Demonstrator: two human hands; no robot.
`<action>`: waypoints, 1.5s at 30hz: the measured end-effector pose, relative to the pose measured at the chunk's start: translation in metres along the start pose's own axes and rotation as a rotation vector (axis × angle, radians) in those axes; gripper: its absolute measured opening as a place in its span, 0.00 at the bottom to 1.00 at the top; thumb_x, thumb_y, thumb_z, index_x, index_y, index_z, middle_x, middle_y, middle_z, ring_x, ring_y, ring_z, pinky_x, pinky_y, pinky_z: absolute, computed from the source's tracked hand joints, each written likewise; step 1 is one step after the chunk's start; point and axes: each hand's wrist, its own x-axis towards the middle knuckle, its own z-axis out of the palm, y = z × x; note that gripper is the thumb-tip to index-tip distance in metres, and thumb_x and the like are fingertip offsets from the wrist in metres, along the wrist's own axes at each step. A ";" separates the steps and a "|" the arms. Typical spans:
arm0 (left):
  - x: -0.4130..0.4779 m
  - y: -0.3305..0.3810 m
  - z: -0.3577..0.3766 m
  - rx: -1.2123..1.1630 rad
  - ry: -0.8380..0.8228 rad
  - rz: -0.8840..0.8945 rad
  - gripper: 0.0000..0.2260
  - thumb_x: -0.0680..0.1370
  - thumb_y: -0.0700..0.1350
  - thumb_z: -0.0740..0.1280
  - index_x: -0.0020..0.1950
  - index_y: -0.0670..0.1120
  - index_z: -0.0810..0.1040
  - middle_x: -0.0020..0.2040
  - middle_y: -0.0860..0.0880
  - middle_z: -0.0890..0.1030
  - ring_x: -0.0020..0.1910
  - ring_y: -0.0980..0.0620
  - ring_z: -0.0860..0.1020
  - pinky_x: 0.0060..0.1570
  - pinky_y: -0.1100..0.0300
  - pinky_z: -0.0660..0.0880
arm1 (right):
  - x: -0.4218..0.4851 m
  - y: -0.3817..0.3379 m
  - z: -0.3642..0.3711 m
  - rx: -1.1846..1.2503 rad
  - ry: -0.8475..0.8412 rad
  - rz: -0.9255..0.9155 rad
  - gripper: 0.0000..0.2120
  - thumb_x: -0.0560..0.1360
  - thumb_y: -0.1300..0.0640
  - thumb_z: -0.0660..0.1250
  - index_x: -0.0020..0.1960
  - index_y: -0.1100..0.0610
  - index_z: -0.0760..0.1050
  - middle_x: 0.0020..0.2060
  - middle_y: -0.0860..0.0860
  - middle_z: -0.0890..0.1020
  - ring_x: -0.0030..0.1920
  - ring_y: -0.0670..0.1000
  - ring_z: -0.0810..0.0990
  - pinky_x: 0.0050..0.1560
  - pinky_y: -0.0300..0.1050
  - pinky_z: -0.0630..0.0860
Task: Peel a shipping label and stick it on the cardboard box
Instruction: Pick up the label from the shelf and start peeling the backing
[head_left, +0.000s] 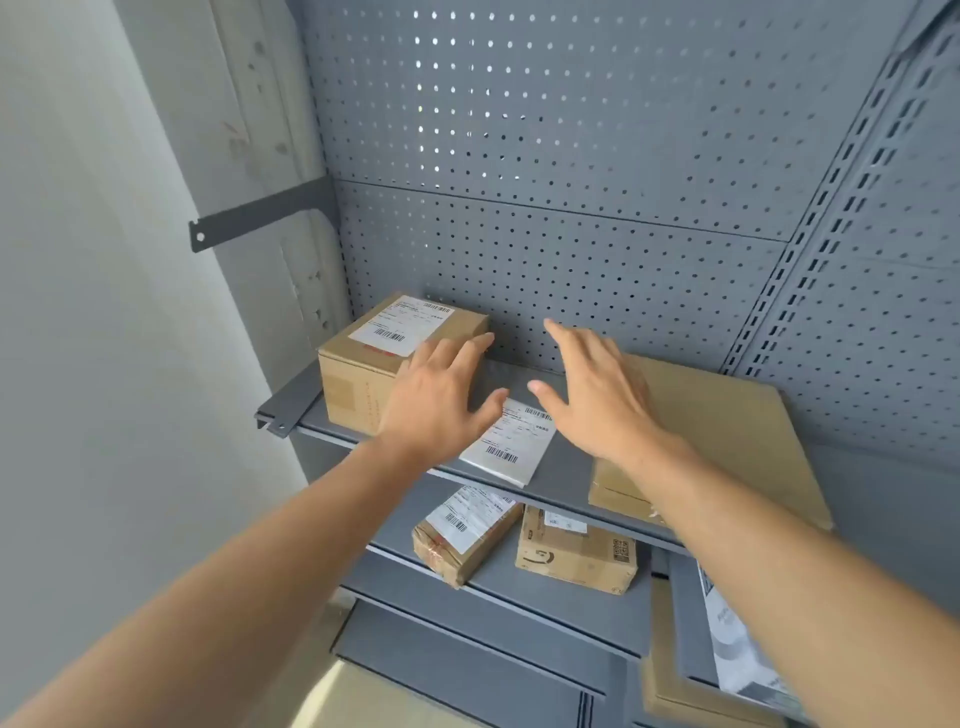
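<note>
A small cardboard box (353, 379) stands at the left end of the grey upper shelf (563, 475), a white shipping label (400, 325) stuck on its top. A sheet of white shipping labels (511, 447) lies flat on the shelf between my hands. My left hand (441, 400) hovers open, fingers spread, in front of the box's right side and over the sheet's left edge. Open too, my right hand (597, 395) is held above the sheet's right edge. A flat cardboard piece (727, 431) lies on the shelf to the right, partly under my right forearm.
A grey pegboard (571, 182) backs the shelf. On the lower shelf (498, 587) sit two labelled cardboard boxes (465, 535) (576, 556). More cardboard and a printed sheet (737, 644) lie at the bottom right. A white wall (104, 312) runs along the left.
</note>
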 end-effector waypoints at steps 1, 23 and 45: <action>-0.005 -0.002 0.002 -0.023 -0.018 -0.001 0.32 0.76 0.65 0.57 0.77 0.51 0.68 0.67 0.47 0.77 0.63 0.40 0.73 0.60 0.46 0.73 | -0.001 -0.003 0.005 0.011 -0.011 -0.011 0.34 0.79 0.42 0.65 0.80 0.50 0.58 0.71 0.52 0.73 0.69 0.58 0.72 0.65 0.57 0.71; -0.065 -0.041 0.081 -0.119 -0.202 0.020 0.21 0.77 0.38 0.68 0.70 0.46 0.78 0.67 0.48 0.81 0.63 0.43 0.78 0.62 0.51 0.76 | -0.029 -0.020 0.102 -0.117 -0.354 -0.040 0.11 0.81 0.51 0.62 0.48 0.52 0.81 0.46 0.49 0.86 0.46 0.59 0.84 0.42 0.51 0.81; 0.004 -0.002 0.048 -0.262 0.384 0.378 0.24 0.73 0.28 0.73 0.66 0.47 0.83 0.50 0.49 0.78 0.42 0.48 0.74 0.37 0.53 0.77 | -0.010 0.004 -0.008 1.044 -0.053 0.508 0.09 0.81 0.54 0.67 0.54 0.58 0.81 0.46 0.54 0.87 0.48 0.53 0.88 0.54 0.51 0.84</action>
